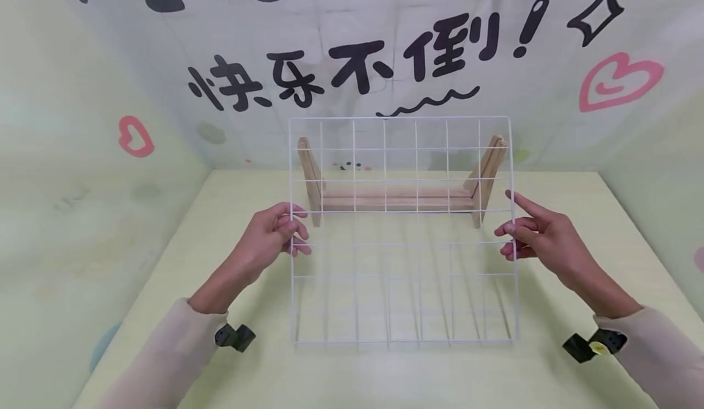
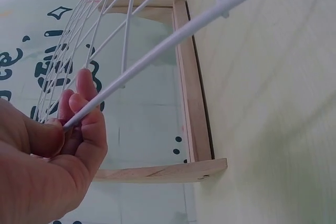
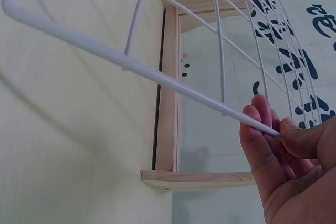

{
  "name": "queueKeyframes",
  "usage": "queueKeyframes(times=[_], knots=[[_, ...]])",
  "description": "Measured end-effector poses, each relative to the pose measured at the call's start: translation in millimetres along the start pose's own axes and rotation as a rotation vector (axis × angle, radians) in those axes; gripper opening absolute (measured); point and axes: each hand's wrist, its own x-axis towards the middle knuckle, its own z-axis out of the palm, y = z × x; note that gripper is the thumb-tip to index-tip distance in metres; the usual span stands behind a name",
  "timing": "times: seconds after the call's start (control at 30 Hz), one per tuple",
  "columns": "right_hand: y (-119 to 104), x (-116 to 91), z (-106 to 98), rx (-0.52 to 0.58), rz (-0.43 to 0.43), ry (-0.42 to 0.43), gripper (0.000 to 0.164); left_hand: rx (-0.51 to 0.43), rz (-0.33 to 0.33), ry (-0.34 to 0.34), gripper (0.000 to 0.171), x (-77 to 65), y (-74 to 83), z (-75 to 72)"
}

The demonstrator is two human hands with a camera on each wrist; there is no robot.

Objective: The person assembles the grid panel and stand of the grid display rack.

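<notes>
A white wire grid panel [image 1: 385, 211] is held up above the table, in front of a wooden stand [image 1: 396, 201] with two slanted side pieces joined by a crossbar. At the panel's left edge my left hand [image 1: 277, 232] pinches the outer wire between thumb and fingers. My right hand [image 1: 541, 238] grips the opposite edge, its index finger stretched along the wire. Both wrist views show the thumb and curled fingers around the thick rim wire [image 2: 157, 51]. Behind the mesh, the stand's wooden crossbar [image 3: 169, 98] rests at the back of the table.
The pale table [image 1: 231, 366] carries the panel's faint shadows. A printed cloth backdrop [image 1: 165, 60] with black characters and pink hearts rises behind the stand, and similar pale cloth walls stand at left and right. Each wrist bears a small black camera [image 1: 235, 337].
</notes>
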Motion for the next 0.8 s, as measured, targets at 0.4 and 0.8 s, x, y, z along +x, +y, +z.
queueKeyframes(times=[0.4,0.8], knots=[[-11.6,11.9,1.7,-0.040,-0.063,0.128,0.060,0.013,0.049,0.081,0.023,6.5,17.6,-2.7],[-26.3,18.9,3.6,-0.106,-0.076,0.231,0.044,0.063,0.132,0.141,0.023,11.7,26.8,-6.0]])
